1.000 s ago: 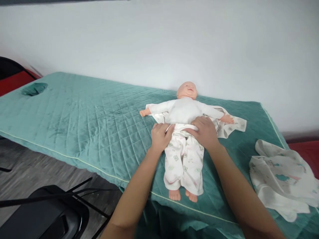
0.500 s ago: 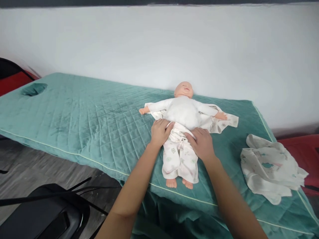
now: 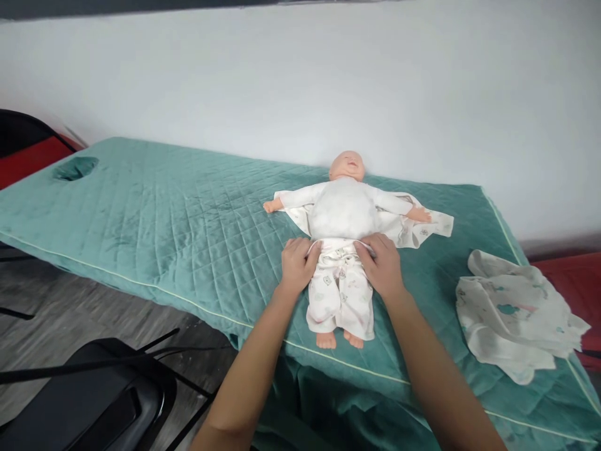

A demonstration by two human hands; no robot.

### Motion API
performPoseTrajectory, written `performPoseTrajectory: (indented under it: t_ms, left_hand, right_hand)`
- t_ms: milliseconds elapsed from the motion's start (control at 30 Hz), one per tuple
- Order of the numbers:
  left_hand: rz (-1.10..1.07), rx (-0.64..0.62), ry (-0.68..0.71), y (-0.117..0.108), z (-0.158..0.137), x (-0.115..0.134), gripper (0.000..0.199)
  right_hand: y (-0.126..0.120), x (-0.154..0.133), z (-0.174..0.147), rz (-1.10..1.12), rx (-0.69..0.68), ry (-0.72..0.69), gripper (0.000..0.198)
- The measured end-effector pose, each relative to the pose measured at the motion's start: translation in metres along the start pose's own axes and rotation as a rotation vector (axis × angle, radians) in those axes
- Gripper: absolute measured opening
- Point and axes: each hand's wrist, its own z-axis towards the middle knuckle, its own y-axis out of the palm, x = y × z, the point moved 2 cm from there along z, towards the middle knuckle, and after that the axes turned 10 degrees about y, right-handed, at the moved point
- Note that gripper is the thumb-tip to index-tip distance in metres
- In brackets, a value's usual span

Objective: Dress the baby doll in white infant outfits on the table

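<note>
A baby doll (image 3: 344, 207) with a white cloth body lies on its back, arms spread and feet toward me. It wears white printed pants (image 3: 340, 288), and its bare feet stick out below the cuffs. My left hand (image 3: 298, 264) grips the waistband at one side, thumb on the front. At the opposite side my right hand (image 3: 381, 263) pinches the waistband too, fingers curled round the edge. Beneath the doll's arms and back lies a spread printed shirt (image 3: 406, 228); whether the arms are in sleeves I cannot tell.
The doll rests on a bed with a green quilted cover (image 3: 211, 232) against a white wall. To the right lies a crumpled printed baby garment (image 3: 516, 313). A black chair (image 3: 94, 401) stands at the lower left, and red seats show at both sides.
The waistband now sits straighter and flatter across the doll's belly, with less bunching. My hands have shifted slightly down along with it. The view has tilted a little.
</note>
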Motion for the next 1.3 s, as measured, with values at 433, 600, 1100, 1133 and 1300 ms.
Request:
performPoseTrajectory:
  t_ms: [433, 600, 1100, 1133, 1300]
  left_hand:
    - [-0.195, -0.056, -0.038, 0.004, 0.003, -0.003, 0.027]
    - [-0.243, 0.0, -0.029, 0.003, 0.004, -0.004, 0.022]
    - [-0.345, 0.085, -0.304, -0.008, -0.013, -0.007, 0.029]
    - [-0.338, 0.083, -0.311, -0.008, -0.014, -0.006, 0.03]
    - [-0.282, 0.023, -0.326, -0.012, -0.019, -0.002, 0.03]
  right_hand:
    - [-0.008, -0.012, -0.027, 0.056, -0.058, 0.059, 0.028]
    - [-0.008, -0.009, -0.033, 0.252, -0.045, 0.215, 0.02]
    - [0.001, 0.016, -0.031, 0.341, 0.012, 0.616, 0.041]
    - [0.0, 0.016, -0.031, 0.331, -0.007, 0.619, 0.042]
    - [-0.002, 0.015, -0.031, 0.381, -0.048, 0.626, 0.043]
